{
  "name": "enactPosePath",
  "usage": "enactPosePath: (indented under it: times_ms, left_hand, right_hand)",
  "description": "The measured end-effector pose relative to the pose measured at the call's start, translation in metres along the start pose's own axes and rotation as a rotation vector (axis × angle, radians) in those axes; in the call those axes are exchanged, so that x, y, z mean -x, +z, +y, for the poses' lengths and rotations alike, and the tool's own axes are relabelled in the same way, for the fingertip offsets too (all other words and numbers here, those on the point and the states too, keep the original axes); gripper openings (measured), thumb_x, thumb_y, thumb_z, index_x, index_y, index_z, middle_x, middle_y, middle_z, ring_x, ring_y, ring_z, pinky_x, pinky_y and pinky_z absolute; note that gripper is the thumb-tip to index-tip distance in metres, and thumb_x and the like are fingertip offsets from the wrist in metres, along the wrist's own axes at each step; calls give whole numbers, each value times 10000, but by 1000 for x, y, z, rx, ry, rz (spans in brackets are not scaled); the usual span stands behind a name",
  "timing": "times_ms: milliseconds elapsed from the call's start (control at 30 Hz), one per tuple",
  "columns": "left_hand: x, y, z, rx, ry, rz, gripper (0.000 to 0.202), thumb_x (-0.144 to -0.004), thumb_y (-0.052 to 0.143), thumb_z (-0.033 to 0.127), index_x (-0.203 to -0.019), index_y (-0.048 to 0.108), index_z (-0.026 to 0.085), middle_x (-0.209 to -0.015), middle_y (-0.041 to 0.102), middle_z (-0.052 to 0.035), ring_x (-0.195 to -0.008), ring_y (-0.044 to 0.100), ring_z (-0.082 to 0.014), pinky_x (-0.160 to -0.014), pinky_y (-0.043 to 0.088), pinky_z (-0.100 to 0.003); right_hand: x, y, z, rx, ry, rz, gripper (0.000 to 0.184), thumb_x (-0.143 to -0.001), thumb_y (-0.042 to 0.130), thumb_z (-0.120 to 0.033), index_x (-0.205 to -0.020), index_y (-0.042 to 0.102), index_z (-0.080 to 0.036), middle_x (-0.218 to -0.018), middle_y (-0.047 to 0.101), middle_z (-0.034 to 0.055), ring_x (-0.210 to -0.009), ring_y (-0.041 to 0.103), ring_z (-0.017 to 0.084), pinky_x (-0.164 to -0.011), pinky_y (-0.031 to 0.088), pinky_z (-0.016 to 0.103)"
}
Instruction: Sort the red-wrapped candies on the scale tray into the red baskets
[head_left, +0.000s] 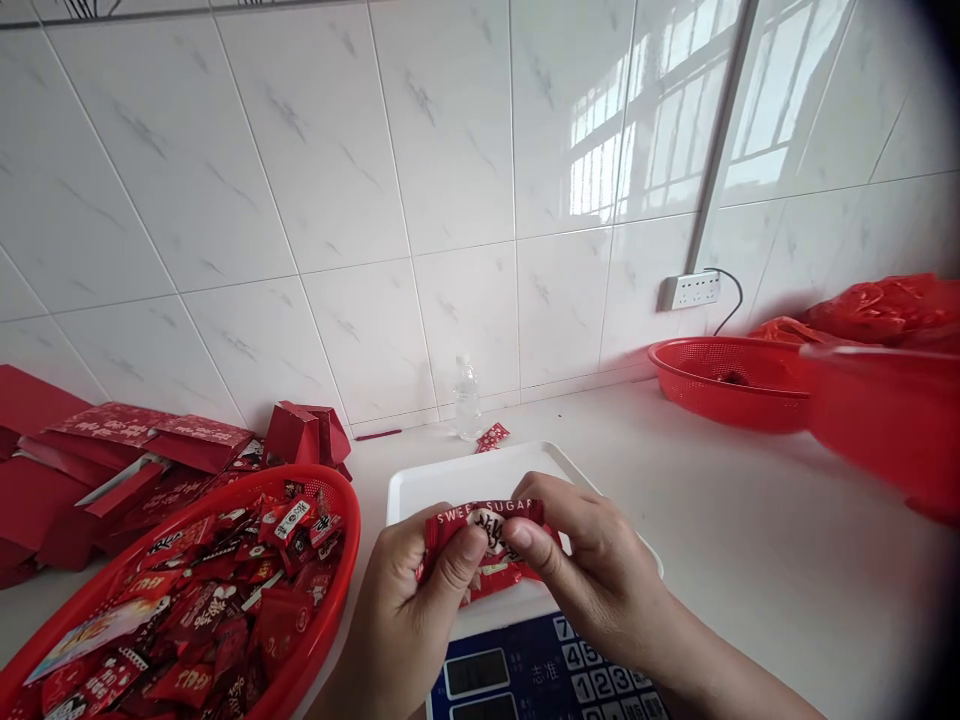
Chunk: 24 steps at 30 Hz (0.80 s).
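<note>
Between my two hands is a red candy packet (491,514) with "SWEET SUGAR" printed along its top edge. My left hand (420,585) pinches its left side, thumb on the front. On the right side, my right hand (592,560) grips it the same way, with the thumbtips close together. The packet is over the white tray (450,468) of a weighing scale. Below my hands shows the scale's blue panel (536,665) with displays and number keys. To the left stands a red plastic basket (346,540) full of wrapped candies (202,610).
Red cardboard boxes (127,470) lie at the left by the wall. Behind the tray are a clear plastic bottle (466,400) and a small red packet (492,437). At right sit a red basket (682,385), a blurred red container (885,420), red bags (885,305) and a wall socket strip (691,291).
</note>
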<state>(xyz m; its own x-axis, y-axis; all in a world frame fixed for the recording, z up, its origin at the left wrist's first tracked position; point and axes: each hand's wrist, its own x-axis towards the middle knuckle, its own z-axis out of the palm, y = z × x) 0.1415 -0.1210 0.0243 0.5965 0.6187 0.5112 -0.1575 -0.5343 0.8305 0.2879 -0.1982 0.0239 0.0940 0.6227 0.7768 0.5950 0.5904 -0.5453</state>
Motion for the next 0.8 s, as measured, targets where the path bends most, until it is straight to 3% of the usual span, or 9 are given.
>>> enactPosePath:
  times_ms: [200,267,367,467,600,733,800]
  left_hand:
    - [-2,-2,-2,-8,33,-17,390,-948,535,478,-711,648,190,-570,534,9,-531,491,-124,-525,459,-234]
    - [-2,-5,-2,17,47,20,359,-957,526,474,-763,639,194,-590,534,17,-536,497,-115,-525,453,-220]
    - [-1,-12,-3,65,102,84,299,-965,524,462,-862,631,203,-607,540,28,-545,509,-107,-532,446,-206]
    - [-1,-18,-3,81,134,99,220,-965,547,422,-919,631,224,-616,549,36,-554,513,-105,-540,438,-205]
    - [-3,-22,-3,68,139,105,179,-960,563,397,-915,633,238,-625,547,35,-565,507,-110,-533,430,-210]
    - [-5,-22,-3,-5,104,92,202,-949,564,429,-924,616,235,-642,547,32,-585,519,-116,-530,436,-211]
    - [-7,-22,-5,-78,49,60,212,-944,559,450,-967,595,242,-685,560,32,-604,537,-117,-525,434,-209]
  right_hand:
    - [-2,-3,-1,31,38,3,331,-996,499,-338,-702,547,-195,-629,554,-5,-557,500,113,-498,391,237]
    - [-2,-11,0,85,35,83,285,-980,534,-333,-743,607,-192,-657,588,8,-591,542,124,-520,419,243]
    - [2,-34,3,265,40,308,245,-941,591,-362,-758,635,-204,-654,605,2,-589,557,130,-526,426,243]
    - [13,-63,15,618,195,436,310,-922,561,-432,-711,610,-211,-618,591,9,-557,536,149,-513,406,266]
    - [33,-102,47,1068,655,264,327,-930,480,-411,-707,606,-208,-676,644,58,-614,586,207,-542,412,312]
    - [46,-129,77,1151,832,133,372,-921,473,-417,-713,661,-172,-701,688,140,-629,633,311,-496,405,369]
    - [49,-132,86,1149,856,65,353,-921,473,-376,-876,718,-125,-879,727,201,-776,675,380,-571,475,437]
